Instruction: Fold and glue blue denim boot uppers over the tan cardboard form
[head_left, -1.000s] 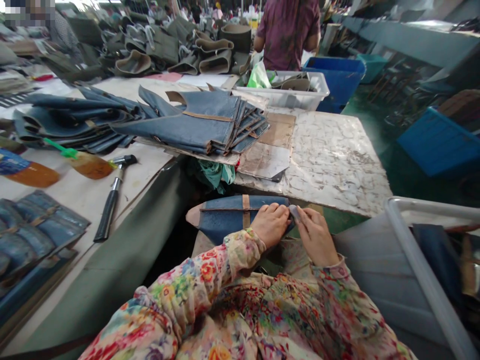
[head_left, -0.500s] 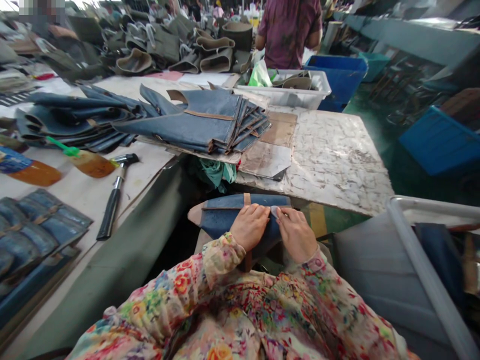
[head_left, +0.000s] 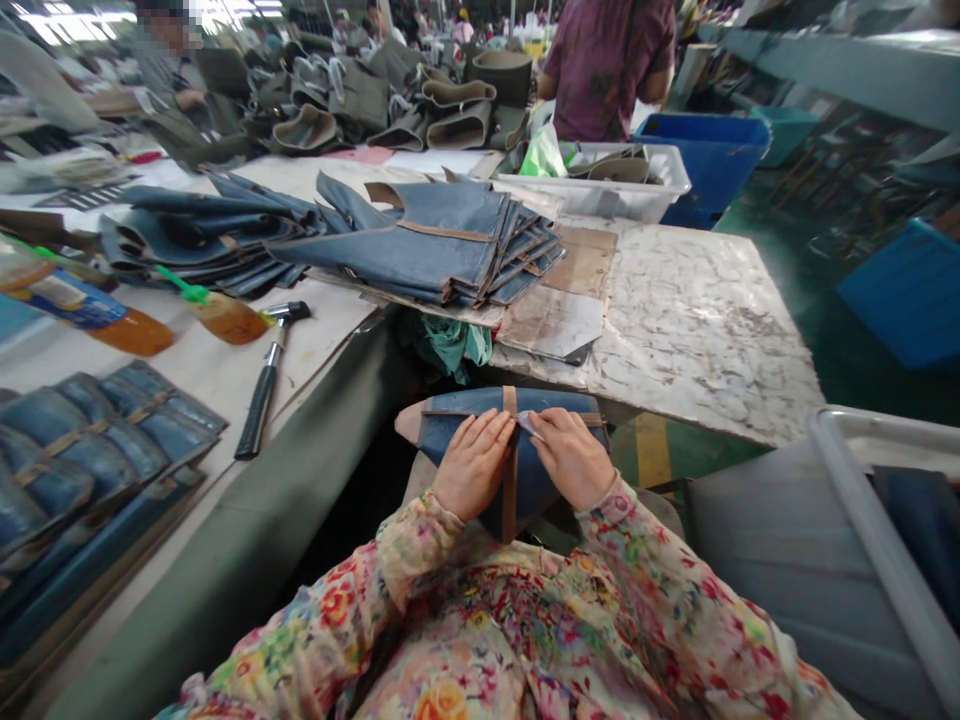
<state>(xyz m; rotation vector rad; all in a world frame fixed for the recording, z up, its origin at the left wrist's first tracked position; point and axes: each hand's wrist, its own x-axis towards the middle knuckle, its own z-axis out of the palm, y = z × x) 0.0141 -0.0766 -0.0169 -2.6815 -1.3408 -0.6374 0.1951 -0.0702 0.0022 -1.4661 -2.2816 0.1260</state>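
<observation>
- Both hands have slid leftward along the blue leather-look piece [head_left: 534, 482] since the earlier frames, from its right end to the brown cross strip [head_left: 509, 505].
- That piece lies low in front of the person's body, just short of the bench [head_left: 705, 290], its pinkish pointed tip [head_left: 409, 422] toward the left.
- Left hand [head_left: 472, 465]: fingers laid together over the piece, just left of the strip; the thumb is hidden, so I cannot tell whether it grips or only presses.
- Right hand [head_left: 576, 455]: fingers pinched on a small pale tool [head_left: 528, 425], held against the lengthwise seam just right of the strip.
- Handling, as I judge it: light and supple, with a smooth face that may slip a little; the strip crossing looks thicker and stiffer. Best held by a flat palm beside the seam, or by its edges, rather than by the strip.
- Nearby, a stack of similar blue panels [head_left: 450, 240] and a black-handled hammer [head_left: 262, 390] rest on worktops.
</observation>
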